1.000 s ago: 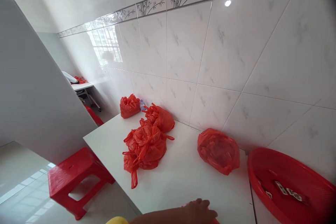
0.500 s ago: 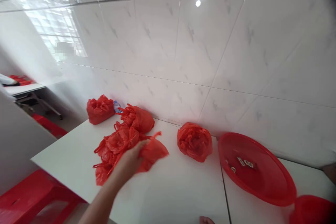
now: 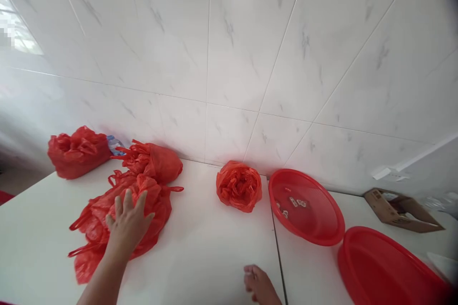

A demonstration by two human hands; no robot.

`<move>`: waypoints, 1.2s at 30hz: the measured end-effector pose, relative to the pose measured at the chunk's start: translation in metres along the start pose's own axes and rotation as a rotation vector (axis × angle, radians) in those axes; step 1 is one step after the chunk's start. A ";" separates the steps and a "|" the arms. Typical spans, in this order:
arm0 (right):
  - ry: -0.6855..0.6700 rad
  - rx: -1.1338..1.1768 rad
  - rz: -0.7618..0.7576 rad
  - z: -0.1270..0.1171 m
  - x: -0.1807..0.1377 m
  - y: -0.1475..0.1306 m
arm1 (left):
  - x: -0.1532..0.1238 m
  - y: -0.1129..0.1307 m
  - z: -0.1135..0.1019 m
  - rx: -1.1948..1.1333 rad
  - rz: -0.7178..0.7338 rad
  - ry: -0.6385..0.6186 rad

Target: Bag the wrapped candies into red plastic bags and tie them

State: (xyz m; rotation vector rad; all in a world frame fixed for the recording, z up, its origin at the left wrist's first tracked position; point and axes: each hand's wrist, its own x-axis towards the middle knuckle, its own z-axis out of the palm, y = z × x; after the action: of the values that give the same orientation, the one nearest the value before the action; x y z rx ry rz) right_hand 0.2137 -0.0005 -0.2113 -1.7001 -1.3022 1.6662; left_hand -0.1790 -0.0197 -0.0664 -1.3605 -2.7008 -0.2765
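Note:
My left hand (image 3: 129, 221) is spread with its fingers apart over a heap of red plastic bags (image 3: 96, 214) on the left of the white table. The palm appears to rest on the heap, and nothing is gripped. Low in the middle, my right hand (image 3: 260, 283) hovers near the table's front with its fingers loosely curled; whether something small is between them I cannot make out. A filled red bag (image 3: 162, 162) leans behind the heap. Apart from it, near the wall, stands an opened red bag (image 3: 239, 186) with crumpled plastic inside.
Another red bag (image 3: 79, 152) and a clear bottle (image 3: 115, 144) are at the back left. On the right are a red basket (image 3: 322, 217) with a few small pieces in it, a second red basin (image 3: 379, 257) and a cardboard box (image 3: 400, 212). A tiled wall (image 3: 229, 81) bounds the table.
My left hand has let go of the red bag it held, which now lies on the heap. The view has swung right, and more of my right hand shows.

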 end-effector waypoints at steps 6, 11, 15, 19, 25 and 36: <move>0.053 -0.244 -0.366 0.003 0.027 -0.111 | -0.012 0.058 0.015 -0.086 0.250 0.051; 0.091 -0.662 -0.568 0.013 0.067 -0.160 | -0.034 0.079 0.047 -0.236 0.430 -0.259; 0.140 -0.660 -0.433 0.008 0.095 -0.159 | -0.052 0.078 0.057 -0.272 0.419 -0.584; 0.185 -0.450 -0.443 -0.008 0.100 -0.160 | -0.056 0.078 0.057 -0.349 0.379 -0.744; 0.307 0.011 -0.446 -0.027 0.094 -0.174 | -0.038 0.132 0.058 -0.654 0.537 -0.663; -0.114 1.026 -0.214 -0.041 0.026 -0.172 | -0.052 0.204 0.030 -1.583 0.292 -0.861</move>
State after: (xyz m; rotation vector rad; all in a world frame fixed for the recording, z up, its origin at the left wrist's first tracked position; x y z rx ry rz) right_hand 0.1931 0.1143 -0.0763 -0.8272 -0.4452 1.8221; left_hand 0.0155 0.0646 -0.0817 -2.5045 -2.4370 -2.7002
